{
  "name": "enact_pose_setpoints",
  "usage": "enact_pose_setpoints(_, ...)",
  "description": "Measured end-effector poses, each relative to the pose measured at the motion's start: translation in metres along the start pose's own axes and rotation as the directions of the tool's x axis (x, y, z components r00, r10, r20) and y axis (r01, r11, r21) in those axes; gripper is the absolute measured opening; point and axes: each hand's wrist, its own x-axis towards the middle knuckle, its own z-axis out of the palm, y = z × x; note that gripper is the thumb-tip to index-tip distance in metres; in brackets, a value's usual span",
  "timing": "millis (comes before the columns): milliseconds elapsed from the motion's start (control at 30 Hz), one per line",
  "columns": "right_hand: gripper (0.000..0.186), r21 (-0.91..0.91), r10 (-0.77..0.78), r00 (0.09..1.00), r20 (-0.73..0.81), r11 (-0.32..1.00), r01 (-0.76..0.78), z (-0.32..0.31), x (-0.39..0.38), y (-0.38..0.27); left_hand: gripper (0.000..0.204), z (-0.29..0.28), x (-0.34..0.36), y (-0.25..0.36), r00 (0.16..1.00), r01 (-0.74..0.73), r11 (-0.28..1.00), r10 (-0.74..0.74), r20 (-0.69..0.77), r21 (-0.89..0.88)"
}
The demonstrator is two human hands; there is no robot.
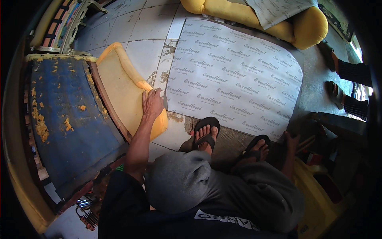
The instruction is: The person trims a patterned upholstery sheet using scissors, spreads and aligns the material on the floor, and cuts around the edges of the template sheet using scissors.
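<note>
My left hand lies over the rim of a yellow foam-padded furniture panel, with its fingers bent over the thick foam edge. The thumb is hardly visible. Beside the panel spreads a large white sheet with repeated grey lettering, flat on the floor and rounded at its right end. Down at the sheet's lower right corner is my right hand, in shadow. Its fingers are too dark to show whether they pinch the sheet or only touch its edge.
Left of the panel stands a furniture frame with a blue backing dotted with torn foam. A yellow foam-padded piece lies beyond the sheet, with another printed sheet on it. Another person's feet are at right. A yellow container stands lower right.
</note>
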Motion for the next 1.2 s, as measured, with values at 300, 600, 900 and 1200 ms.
enact_pose_setpoints(300, 0.079, 0.136, 0.032, 0.977, 0.209, 0.989, -0.061, -0.007, 0.046, 0.008, 0.018, -0.002, 0.011, -0.009, 0.982, -0.087, 0.99, 0.067, 0.174, 0.108)
enact_pose_setpoints(600, 0.089, 0.075, 0.106, 0.971, 0.213, 0.989, -0.124, -0.004, 0.036, 0.023, 0.031, 0.046, -0.008, 0.048, 0.974, 0.167, 0.925, -0.208, -0.088, -0.341)
enact_pose_setpoints(900, 0.087, 0.099, 0.11, 0.982, 0.155, 0.987, -0.126, 0.006, 0.027, 0.028, 0.036, 0.062, 0.034, 0.052, 0.866, 0.493, 0.833, -0.496, 0.053, -0.253)
enact_pose_setpoints(1200, 0.088, 0.147, 0.091, 0.988, 0.126, 0.983, -0.109, 0.011, 0.021, 0.034, 0.026, 0.082, 0.053, 0.026, 0.782, 0.6, 0.714, -0.618, 0.079, -0.361)
